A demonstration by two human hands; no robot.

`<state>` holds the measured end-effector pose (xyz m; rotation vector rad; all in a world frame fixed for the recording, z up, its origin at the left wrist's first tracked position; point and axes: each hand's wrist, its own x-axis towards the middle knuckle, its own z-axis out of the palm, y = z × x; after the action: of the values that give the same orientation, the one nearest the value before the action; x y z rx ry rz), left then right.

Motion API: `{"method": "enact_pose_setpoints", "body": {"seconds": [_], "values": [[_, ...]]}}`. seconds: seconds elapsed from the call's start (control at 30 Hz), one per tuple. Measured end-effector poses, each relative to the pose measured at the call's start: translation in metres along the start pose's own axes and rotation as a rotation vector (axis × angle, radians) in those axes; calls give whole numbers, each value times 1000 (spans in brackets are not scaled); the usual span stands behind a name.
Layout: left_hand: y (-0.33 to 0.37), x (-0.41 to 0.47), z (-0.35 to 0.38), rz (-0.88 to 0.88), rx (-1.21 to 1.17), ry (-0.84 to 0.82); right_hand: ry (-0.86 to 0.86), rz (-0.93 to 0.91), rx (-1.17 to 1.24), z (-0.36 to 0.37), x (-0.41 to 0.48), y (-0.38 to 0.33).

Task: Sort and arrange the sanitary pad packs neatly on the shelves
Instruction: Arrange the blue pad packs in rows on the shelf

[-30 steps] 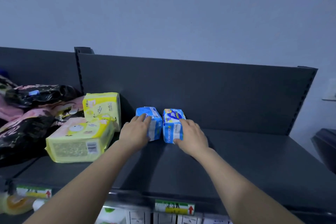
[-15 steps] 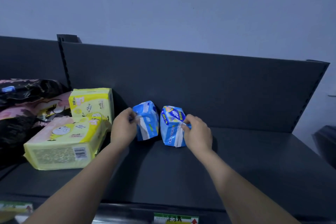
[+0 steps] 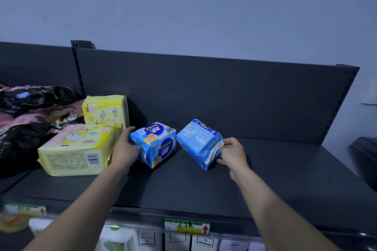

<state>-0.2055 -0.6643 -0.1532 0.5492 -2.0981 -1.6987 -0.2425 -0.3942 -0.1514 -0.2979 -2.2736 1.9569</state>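
Two small blue sanitary pad packs sit tilted on the dark top shelf [image 3: 204,189]. My left hand [image 3: 124,149] grips the left blue pack [image 3: 156,143] by its left end. The right blue pack [image 3: 199,140] leans back, pinched at its lower right corner by my right hand [image 3: 231,152]. The two blue packs are apart, with a gap between them. To the left, one yellow pack [image 3: 75,151] lies flat and a second yellow pack [image 3: 106,111] stands upright behind it.
Pink and black packs [image 3: 24,120] are piled at the far left. The shelf's back panel [image 3: 224,96] rises behind everything. A green and yellow price tag [image 3: 186,227] marks the front edge, with white boxes [image 3: 183,242] on the shelf below. A dark object [image 3: 363,155] stands at the right.
Both hands went from resting on the upright blue packs to gripping them. The packs have been tipped over and pulled apart, the right one shifted to the right.
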Motion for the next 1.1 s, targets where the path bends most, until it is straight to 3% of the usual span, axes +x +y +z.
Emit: {"method": "enact_pose_setpoints", "body": {"seconds": [0.1,0.27,0.33,0.5,0.67,0.8,0.93,1.0,1.1], "values": [[2,-8,-4,153,158,-41,-5,-29,-22,-1,-4,1],[8,-27,-10,160,139,-281,-27,-55,-85,-1,-8,2],[13,-34,-11,195,165,-248,-21,-71,-81,0,-8,2],[23,-31,-13,266,427,37,36,-175,-82,1,-8,-2],[28,-24,-15,105,578,-118,33,-296,-100,4,-10,-8],[41,-27,-12,328,681,-216,89,-450,-324,5,-17,-11],[55,-25,-16,186,799,-296,109,-597,-483,4,-24,-15],[60,-21,-23,94,842,-305,38,-628,-522,8,-25,-18],[60,-15,-32,46,737,-348,-124,-575,-326,18,-24,-23]]}}
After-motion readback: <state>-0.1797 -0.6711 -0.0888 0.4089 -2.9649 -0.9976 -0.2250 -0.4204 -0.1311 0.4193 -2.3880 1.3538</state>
